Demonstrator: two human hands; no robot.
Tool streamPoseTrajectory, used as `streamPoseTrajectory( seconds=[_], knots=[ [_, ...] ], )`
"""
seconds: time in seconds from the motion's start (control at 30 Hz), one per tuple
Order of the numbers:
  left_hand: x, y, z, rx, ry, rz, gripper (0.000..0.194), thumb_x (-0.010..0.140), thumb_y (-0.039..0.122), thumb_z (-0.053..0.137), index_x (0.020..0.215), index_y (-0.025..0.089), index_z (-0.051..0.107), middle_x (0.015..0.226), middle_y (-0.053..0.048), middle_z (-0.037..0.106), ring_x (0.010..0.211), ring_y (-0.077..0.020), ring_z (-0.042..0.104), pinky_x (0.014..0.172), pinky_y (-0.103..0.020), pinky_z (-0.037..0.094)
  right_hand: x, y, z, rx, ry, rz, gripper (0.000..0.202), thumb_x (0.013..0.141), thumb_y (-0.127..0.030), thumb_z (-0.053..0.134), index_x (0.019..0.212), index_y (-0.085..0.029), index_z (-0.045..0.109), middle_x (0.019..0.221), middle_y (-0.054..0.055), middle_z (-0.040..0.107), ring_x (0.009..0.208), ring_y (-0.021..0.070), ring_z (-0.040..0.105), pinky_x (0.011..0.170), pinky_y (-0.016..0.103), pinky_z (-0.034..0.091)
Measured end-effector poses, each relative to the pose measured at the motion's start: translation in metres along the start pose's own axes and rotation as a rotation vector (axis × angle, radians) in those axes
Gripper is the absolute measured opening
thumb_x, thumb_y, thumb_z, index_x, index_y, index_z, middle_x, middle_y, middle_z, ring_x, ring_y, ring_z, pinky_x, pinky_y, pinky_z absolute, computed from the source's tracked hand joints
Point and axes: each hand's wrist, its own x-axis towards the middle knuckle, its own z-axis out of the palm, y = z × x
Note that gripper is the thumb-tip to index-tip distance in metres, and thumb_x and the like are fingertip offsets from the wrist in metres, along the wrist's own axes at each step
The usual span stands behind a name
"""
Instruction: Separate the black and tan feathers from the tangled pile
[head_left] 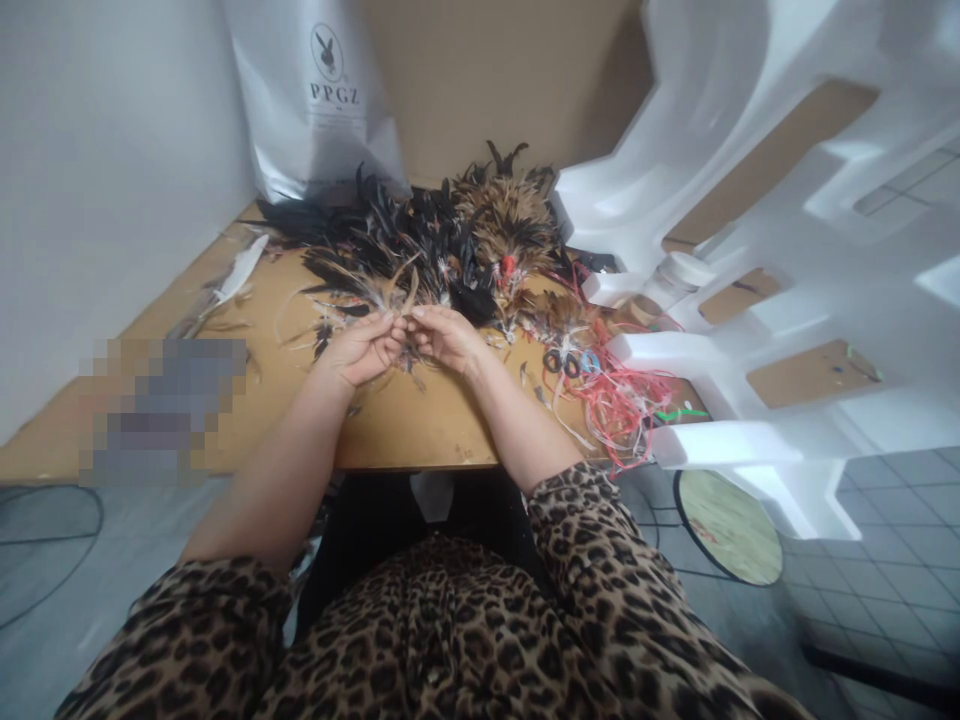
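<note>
My left hand (366,346) and my right hand (448,340) meet above the near part of the table, fingertips pinched almost together. Brown feathers (409,288) rise from between the fingertips of both hands; how the quills sit in each pinch is too small to make out. Just beyond my hands lies a heap of black feathers (420,225). A bunch of golden-brown feathers (510,215) adjoins it on the right, with a red bit (508,266) at its base. Small loose feathers lie under and around my fingers.
Tangled pink and white strings (622,405) and scissors with black handles (562,362) lie at the right. A large white foam piece (675,350) stands along that side. At the back stands a white bag (322,130). A white feather (244,268) lies left on the table (420,430).
</note>
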Motion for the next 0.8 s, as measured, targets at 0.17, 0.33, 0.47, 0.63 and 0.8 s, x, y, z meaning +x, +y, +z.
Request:
streamPoseTrajectory(
  seconds=[0.17,0.33,0.47,0.63,0.8],
  knots=[
    [0.0,0.0,-0.001,-0.005,-0.044,0.002,0.014,0.082,0.003,0.05,0.076,0.007,0.062,0.066,-0.003,0.059,0.055,-0.0032,0.057,0.051,-0.009,0.046,-0.003,-0.002,0.002,0.045,-0.057,-0.038,0.032,0.061,-0.025,0.076,0.085,-0.017,0.057,0.065,-0.005,0.061,0.048,0.0028,0.043,0.043,0.015,0.033],
    [0.004,-0.002,-0.004,0.065,-0.029,-0.004,0.011,0.079,0.003,0.054,0.08,0.006,0.064,0.065,-0.004,0.061,0.053,-0.0036,0.057,0.052,-0.01,0.046,-0.003,0.0,0.005,-0.052,-0.007,-0.115,0.03,0.059,-0.029,0.077,0.072,-0.016,0.052,0.058,-0.005,0.058,0.046,0.0026,0.04,0.043,0.015,0.029],
    [0.008,-0.006,-0.006,0.183,0.004,0.047,0.007,0.076,0.006,0.059,0.077,0.007,0.066,0.066,-0.005,0.064,0.055,-0.0053,0.059,0.052,-0.012,0.047,0.001,0.004,0.006,-0.136,0.096,-0.196,0.033,0.056,-0.034,0.078,0.068,-0.016,0.053,0.056,-0.005,0.057,0.047,0.0035,0.043,0.045,0.016,0.031],
    [0.01,-0.012,-0.005,0.416,0.108,0.177,0.01,0.069,0.014,0.069,0.077,0.008,0.068,0.067,-0.006,0.067,0.057,-0.0074,0.061,0.052,-0.014,0.047,0.007,0.008,0.004,-0.241,0.215,-0.307,0.031,0.056,-0.036,0.076,0.066,-0.016,0.055,0.056,-0.006,0.055,0.051,0.0052,0.049,0.054,0.019,0.04],
    [0.009,-0.014,-0.002,0.586,0.168,0.237,0.013,0.066,0.02,0.072,0.074,0.01,0.069,0.067,-0.005,0.068,0.054,-0.0064,0.059,0.053,-0.015,0.047,0.008,0.01,0.001,-0.336,0.271,-0.356,0.028,0.059,-0.036,0.073,0.066,-0.016,0.055,0.059,-0.005,0.056,0.053,0.0052,0.048,0.056,0.019,0.04]
  ],
)
